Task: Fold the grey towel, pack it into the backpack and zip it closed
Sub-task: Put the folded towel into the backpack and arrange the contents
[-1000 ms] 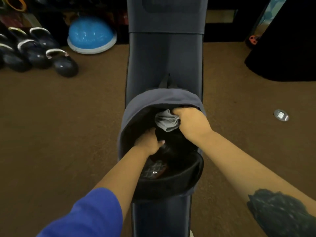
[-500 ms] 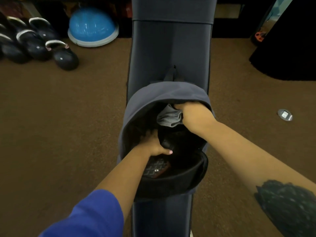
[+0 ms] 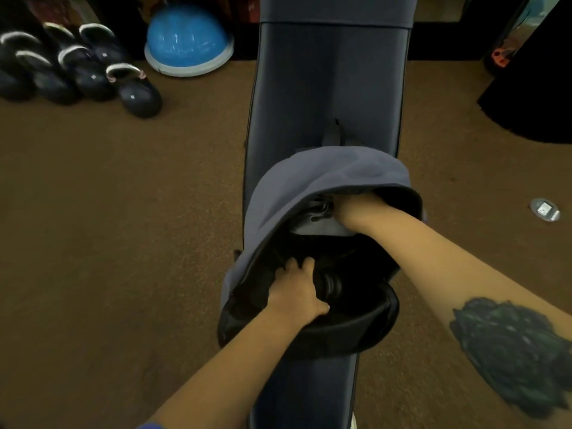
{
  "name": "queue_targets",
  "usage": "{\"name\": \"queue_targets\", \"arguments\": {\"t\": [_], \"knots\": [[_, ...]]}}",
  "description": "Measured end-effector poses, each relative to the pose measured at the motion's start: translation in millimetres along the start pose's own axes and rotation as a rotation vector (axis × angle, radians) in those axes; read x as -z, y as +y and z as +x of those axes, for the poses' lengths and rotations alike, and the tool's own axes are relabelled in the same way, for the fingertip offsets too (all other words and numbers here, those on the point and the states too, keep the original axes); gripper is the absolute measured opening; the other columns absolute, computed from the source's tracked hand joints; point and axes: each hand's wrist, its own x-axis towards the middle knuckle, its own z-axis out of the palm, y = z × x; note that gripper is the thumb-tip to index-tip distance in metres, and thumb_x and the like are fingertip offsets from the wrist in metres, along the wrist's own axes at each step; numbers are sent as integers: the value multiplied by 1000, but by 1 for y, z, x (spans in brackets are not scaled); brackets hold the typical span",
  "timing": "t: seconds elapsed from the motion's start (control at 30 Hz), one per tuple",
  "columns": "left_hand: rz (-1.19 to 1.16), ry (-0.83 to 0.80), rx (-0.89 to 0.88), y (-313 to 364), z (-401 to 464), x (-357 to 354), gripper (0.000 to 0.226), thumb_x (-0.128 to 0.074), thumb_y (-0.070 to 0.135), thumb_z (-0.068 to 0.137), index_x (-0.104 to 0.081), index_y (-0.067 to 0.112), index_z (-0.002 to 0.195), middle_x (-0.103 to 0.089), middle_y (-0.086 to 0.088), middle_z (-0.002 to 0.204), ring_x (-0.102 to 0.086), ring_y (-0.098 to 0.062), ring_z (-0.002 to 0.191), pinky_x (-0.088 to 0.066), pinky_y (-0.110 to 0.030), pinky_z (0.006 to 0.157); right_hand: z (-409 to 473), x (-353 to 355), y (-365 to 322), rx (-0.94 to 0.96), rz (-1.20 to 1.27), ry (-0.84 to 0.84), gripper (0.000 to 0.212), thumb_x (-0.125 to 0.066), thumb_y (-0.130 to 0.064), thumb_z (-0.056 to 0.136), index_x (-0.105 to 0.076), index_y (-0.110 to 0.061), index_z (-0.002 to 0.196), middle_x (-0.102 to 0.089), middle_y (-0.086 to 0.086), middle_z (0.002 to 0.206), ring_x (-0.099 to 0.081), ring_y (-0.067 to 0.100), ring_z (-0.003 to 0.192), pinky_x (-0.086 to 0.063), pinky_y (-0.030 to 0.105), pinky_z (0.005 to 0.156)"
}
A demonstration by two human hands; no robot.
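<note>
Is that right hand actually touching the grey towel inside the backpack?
Touching. The head view shows the right hand pressed against the grey towel, pushing it under the backpack flap.

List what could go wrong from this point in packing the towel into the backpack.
1. Part of the grey towel shows at the mouth beside the right hand; left high, it might snag the zip.
2. The backpack lies on a narrow bench; hard pushing may slide it off.
3. The left hand grips the opening; letting go may let it collapse.
</note>
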Motion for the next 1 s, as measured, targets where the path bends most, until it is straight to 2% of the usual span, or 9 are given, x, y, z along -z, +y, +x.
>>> {"name": "queue_targets", "arguments": {"t": [0.1, 0.17, 0.33, 0.57, 0.67, 0.77, 0.83, 0.9, 1.0], "knots": [[14, -20, -20, 0, -4, 3, 88, -73, 44, 71, -22, 27, 140, -29, -13, 143, -35, -36, 128, -41, -44, 101, 10, -12, -6, 46, -52, -25, 46, -38, -20, 100, -35, -14, 145, -37, 13, 150, -36, 32, 136, -28, 37, 111], [27, -20, -40, 0, -5, 6, 87, -72, 44, 71, -22, 27, 140, -28, -13, 142, -34, -37, 128, -41, -44, 100, 20, -22, -8, 100, -54, -38, 46, -46, -24, 97, -41, -16, 142, -39, 11, 149, -38, 31, 136, -28, 37, 113], [42, 2, -75, -5, -5, 10, 86, -73, 42, 70, -23, 28, 139, -29, -11, 140, -34, -35, 126, -44, -43, 96, 51, -66, -9, 87, -52, -135, 34, -40, -17, 98, -60, -14, 125, -56, 13, 134, -54, 31, 121, -43, 34, 102], [44, 4, -93, -8, -6, 11, 85, -74, 40, 71, -24, 28, 139, -30, -11, 139, -33, -36, 128, -45, -44, 96, 65, -106, -8, -1, -52, -257, 41, -31, -21, 102, -45, -8, 139, -45, 17, 144, -47, 31, 129, -39, 38, 108], [44, 5, -99, -7, -5, 11, 87, -74, 40, 70, -24, 29, 140, -28, -10, 143, -32, -34, 129, -45, -43, 97, 67, -98, -7, 13, -55, -178, 34, -43, -18, 98, -54, -5, 127, -54, 19, 134, -55, 32, 120, -45, 36, 99], [27, -19, -84, -5, 1, 15, 89, -75, 40, 68, -23, 30, 141, -23, -9, 148, -31, -34, 131, -42, -43, 100, 63, -80, -4, 54, -31, -167, 38, -62, -30, 88, -62, -12, 122, -58, 13, 131, -57, 29, 118, -46, 32, 95], [15, -36, -81, -2, 5, 20, 88, -75, 39, 68, -24, 30, 140, -28, -9, 144, -32, -35, 129, -42, -44, 98, 53, -64, 1, 66, 23, -163, 43, -62, -35, 89, -60, -19, 128, -54, 6, 139, -51, 26, 125, -41, 29, 100], [-10, -58, -75, -1, 9, 26, 88, -76, 38, 68, -26, 30, 140, -29, -9, 143, -33, -35, 129, -41, -44, 99, 40, -54, 10, 48, 108, -78, 36, -57, -26, 93, -59, -21, 129, -54, 5, 140, -50, 26, 126, -39, 27, 101], [-58, -76, -59, -2, 25, 32, 93, -78, 39, 61, -29, 30, 139, -33, -7, 144, -36, -34, 130, -43, -43, 102, 12, -45, 24, 5, 187, 88, 33, -49, -12, 95, -63, -21, 123, -60, 6, 133, -55, 28, 118, -41, 31, 99]]}}
